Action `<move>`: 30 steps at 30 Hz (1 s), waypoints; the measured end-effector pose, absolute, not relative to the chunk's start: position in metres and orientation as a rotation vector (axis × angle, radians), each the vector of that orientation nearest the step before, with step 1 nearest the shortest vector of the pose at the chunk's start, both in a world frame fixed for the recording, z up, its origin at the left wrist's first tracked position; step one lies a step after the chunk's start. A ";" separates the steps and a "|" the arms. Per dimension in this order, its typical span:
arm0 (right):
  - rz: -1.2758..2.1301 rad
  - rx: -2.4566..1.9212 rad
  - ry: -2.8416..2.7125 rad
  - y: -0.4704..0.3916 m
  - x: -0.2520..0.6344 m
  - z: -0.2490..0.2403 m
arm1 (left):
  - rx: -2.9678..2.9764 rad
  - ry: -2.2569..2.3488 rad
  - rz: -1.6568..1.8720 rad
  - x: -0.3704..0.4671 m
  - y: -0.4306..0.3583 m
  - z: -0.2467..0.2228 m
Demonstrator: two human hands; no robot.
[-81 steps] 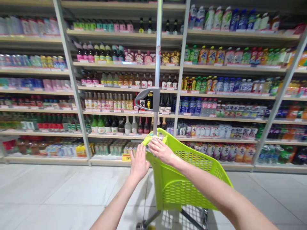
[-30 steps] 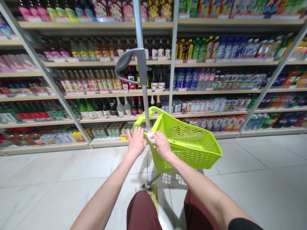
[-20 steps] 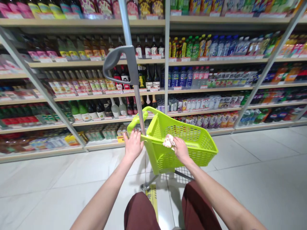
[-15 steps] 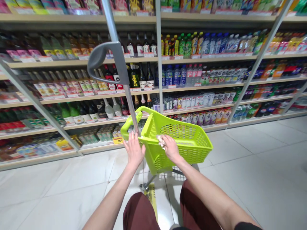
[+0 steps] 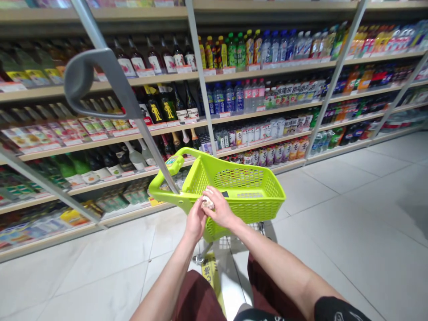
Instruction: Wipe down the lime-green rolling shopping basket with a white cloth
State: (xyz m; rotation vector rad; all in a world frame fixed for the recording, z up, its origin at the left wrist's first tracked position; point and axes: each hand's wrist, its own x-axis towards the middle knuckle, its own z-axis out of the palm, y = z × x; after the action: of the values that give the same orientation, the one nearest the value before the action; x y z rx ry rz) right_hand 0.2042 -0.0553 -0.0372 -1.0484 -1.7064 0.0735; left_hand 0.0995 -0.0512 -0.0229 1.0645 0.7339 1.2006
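Observation:
A lime-green shopping cart (image 5: 249, 209) stands in front of me, its perforated basket extending to the right. My right hand (image 5: 219, 208) is closed on a crumpled white wipe (image 5: 207, 203), which has darker smudges. My left hand (image 5: 196, 220) meets it there, fingers bent and pressed to the wipe's left side; part of the grip is hidden. Both hands are over the basket's near side wall. A grey metal pole (image 5: 155, 154) with a grey loop handle (image 5: 96, 82) rises at the cart's left end. Inside the basket, a small dark object (image 5: 225, 194) is partly visible.
Shelves of bottles, cans and cartons run behind the cart, with a slanting metal upright (image 5: 202, 84) between sections. A yellow floor strip (image 5: 211, 272) lies under the cart on pale tiles (image 5: 110, 263). My knees are close below the hands.
My left hand has left the cart's rim near the pole and moved right to the wipe. My right hand has shifted left with the wipe. The view has turned right.

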 end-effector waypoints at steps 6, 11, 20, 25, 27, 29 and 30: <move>-0.176 -1.282 -1.735 -0.040 0.211 -0.052 | 2.388 1.310 1.135 0.085 -0.040 -0.004; -0.230 -1.460 -1.868 -0.043 0.230 -0.069 | 2.906 1.645 0.703 0.079 -0.031 -0.011; -0.235 -1.709 -1.583 -0.076 0.326 -0.097 | 2.958 1.723 0.676 0.081 -0.028 -0.026; -0.243 -1.516 -1.686 -0.053 0.259 -0.091 | 2.985 1.645 0.604 0.100 -0.034 -0.033; -0.258 -1.469 -1.732 -0.047 0.248 -0.090 | 3.010 1.571 0.580 0.107 -0.038 -0.038; -0.260 -1.451 -1.777 -0.049 0.259 -0.092 | 3.012 1.543 0.581 0.110 -0.040 -0.043; -0.261 -1.461 -1.783 -0.054 0.272 -0.095 | 3.008 1.540 0.584 0.110 -0.041 -0.044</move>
State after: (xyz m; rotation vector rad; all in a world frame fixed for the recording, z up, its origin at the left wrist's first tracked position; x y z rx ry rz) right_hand 0.2715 -0.0535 -0.0952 -1.4609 -1.7833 -0.2607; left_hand 0.1100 -0.0409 -0.0443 3.0083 1.5397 0.5844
